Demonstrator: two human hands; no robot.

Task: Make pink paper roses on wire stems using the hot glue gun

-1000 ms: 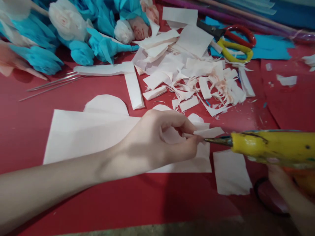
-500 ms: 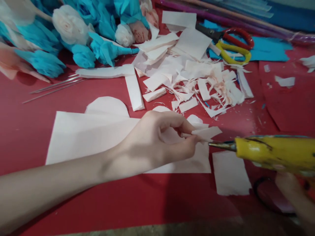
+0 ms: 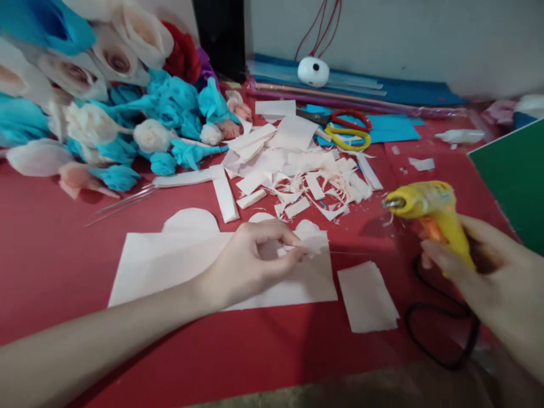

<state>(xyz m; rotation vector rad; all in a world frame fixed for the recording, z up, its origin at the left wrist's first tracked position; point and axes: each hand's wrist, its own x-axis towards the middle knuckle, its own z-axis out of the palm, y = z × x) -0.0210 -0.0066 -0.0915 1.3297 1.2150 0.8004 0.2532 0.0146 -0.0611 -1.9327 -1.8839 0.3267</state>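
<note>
Between the thumb and fingers of my left hand [image 3: 255,260] is pinched a small pale paper piece [image 3: 313,243], held over a white sheet [image 3: 147,263]. My right hand [image 3: 493,277] grips a yellow hot glue gun [image 3: 429,201] by its handle, its nozzle pointing left and apart from the paper. A thin strand stretches rightward from the paper piece. Rounded paper shapes [image 3: 191,220] show behind the sheet's far edge. A pale square of paper [image 3: 369,297] lies between the sheet and the gun's black cord [image 3: 444,306].
Paper scraps [image 3: 293,164] lie in a heap beyond my hands, with red-and-yellow-handled scissors [image 3: 348,130] at its back. Blue, white and peach paper flowers [image 3: 157,102] crowd the back left near thin metal rods [image 3: 123,204]. A green board [image 3: 514,181] stands at right.
The glue gun has pulled back right and away from the paper piece, and its nozzle has turned. My left hand keeps its pinch. The camera view has tilted up, showing more of the back.
</note>
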